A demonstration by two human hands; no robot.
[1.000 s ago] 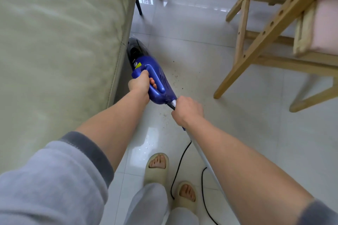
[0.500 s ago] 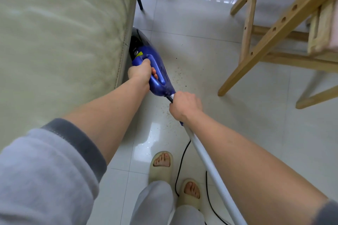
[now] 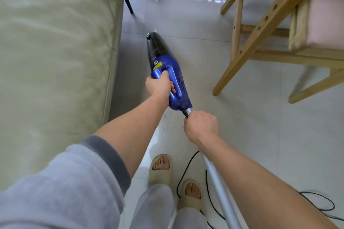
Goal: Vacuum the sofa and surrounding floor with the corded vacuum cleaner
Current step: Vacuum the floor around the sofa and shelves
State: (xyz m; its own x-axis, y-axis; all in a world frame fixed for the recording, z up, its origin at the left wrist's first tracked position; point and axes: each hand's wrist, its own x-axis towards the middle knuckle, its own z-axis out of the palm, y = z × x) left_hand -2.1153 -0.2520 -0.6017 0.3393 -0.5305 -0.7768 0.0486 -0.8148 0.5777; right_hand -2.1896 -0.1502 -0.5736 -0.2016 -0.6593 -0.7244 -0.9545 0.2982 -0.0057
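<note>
The blue vacuum cleaner with its dark dust cup points away from me over the pale tiled floor. My left hand grips the loop handle on the blue body. My right hand grips the silver tube just behind the body. The tube runs back under my right forearm. A black power cord trails on the tiles by my feet. The beige sofa fills the left side; the vacuum is out on the floor, apart from the sofa's edge. Its nozzle end is hidden by the dust cup.
A wooden chair frame with a pink cushion stands at the right, its legs close to the vacuum. Fine crumbs speckle the tiles under the vacuum's rear. More cord loops at the lower right. My slippered feet stand below.
The vacuum has swung away from the sofa's base, out onto the open floor and farther forward. Both hands kept their grips and moved with it.
</note>
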